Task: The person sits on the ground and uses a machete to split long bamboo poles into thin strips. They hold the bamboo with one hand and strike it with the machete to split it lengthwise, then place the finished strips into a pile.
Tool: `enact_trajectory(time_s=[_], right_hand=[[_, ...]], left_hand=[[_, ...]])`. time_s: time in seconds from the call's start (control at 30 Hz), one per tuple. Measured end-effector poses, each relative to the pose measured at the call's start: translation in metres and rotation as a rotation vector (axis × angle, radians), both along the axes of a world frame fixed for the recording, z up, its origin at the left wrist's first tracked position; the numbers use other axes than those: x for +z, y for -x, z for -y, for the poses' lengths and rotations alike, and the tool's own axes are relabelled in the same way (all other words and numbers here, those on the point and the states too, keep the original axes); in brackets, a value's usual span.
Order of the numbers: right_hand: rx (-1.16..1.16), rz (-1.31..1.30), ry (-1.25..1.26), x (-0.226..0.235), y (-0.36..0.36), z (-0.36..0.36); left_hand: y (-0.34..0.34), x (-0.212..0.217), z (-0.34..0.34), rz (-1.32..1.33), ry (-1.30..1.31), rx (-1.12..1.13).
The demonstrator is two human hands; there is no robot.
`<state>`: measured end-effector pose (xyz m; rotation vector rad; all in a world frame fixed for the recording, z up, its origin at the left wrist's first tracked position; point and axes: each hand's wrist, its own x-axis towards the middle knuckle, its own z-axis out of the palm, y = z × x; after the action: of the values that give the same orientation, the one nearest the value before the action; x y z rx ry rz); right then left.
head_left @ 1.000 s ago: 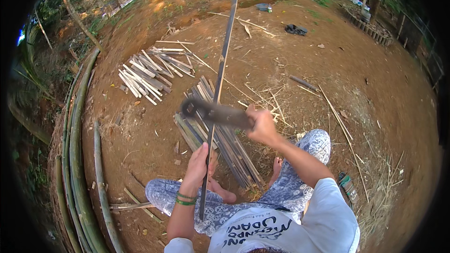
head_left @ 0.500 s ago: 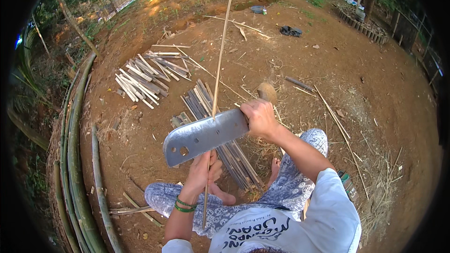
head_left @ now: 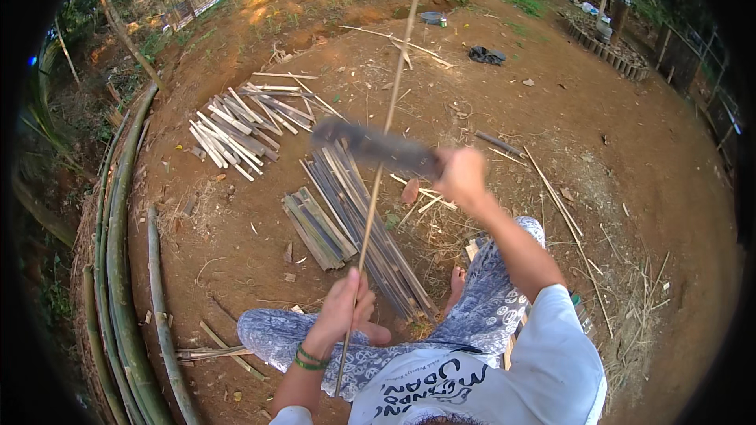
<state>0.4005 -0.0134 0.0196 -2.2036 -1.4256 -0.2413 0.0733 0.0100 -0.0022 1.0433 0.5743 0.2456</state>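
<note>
My left hand [head_left: 345,301] is closed around the lower part of a long thin bamboo strip [head_left: 393,102], which slants up and away from me. My right hand [head_left: 463,179] grips the handle of a broad cleaver [head_left: 374,147]. Motion smears its dark blade, which crosses the strip well above my left hand; whether it touches the strip I cannot tell. Below the strip a row of long dark bamboo slats [head_left: 394,260] lies on the ground between my legs. Beside it is a shorter stack of slats [head_left: 319,228].
A loose pile of pale cut slats [head_left: 236,130] lies ahead to the left. Long green bamboo poles [head_left: 118,267] run along the left side. Thin strips [head_left: 555,189] and shavings litter the brown soil at right. A dark cloth-like bundle [head_left: 487,55] and a blue basin [head_left: 431,17] sit farther off.
The cleaver has moved up and away from my left hand along the strip, its blade now blurred. The strip's top end has shifted right and lower. My left hand keeps its hold.
</note>
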Motion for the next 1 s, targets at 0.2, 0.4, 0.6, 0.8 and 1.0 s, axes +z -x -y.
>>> enact_trajectory(time_s=[0.2, 0.4, 0.6, 0.8, 1.0], right_hand=[[0.255, -0.050, -0.131, -0.027, 0.042, 0.003], [0.319, -0.022, -0.238, -0.029, 0.039, 0.000], [0.248, 0.049, -0.128, -0.025, 0.000, -0.014], [0.259, 0.113, -0.021, -0.016, -0.005, -0.025], [0.014, 0.055, 0.131, 0.011, -0.063, -0.039]], left_hand=[[-0.009, 0.006, -0.006, -0.029, 0.016, 0.046], [0.008, -0.003, -0.002, -0.079, -0.133, 0.018], [0.014, 0.006, 0.003, -0.043, 0.038, 0.012], [0.041, 0.007, 0.011, -0.030, 0.110, 0.034], [0.099, -0.004, 0.033, -0.056, 0.231, -0.030]])
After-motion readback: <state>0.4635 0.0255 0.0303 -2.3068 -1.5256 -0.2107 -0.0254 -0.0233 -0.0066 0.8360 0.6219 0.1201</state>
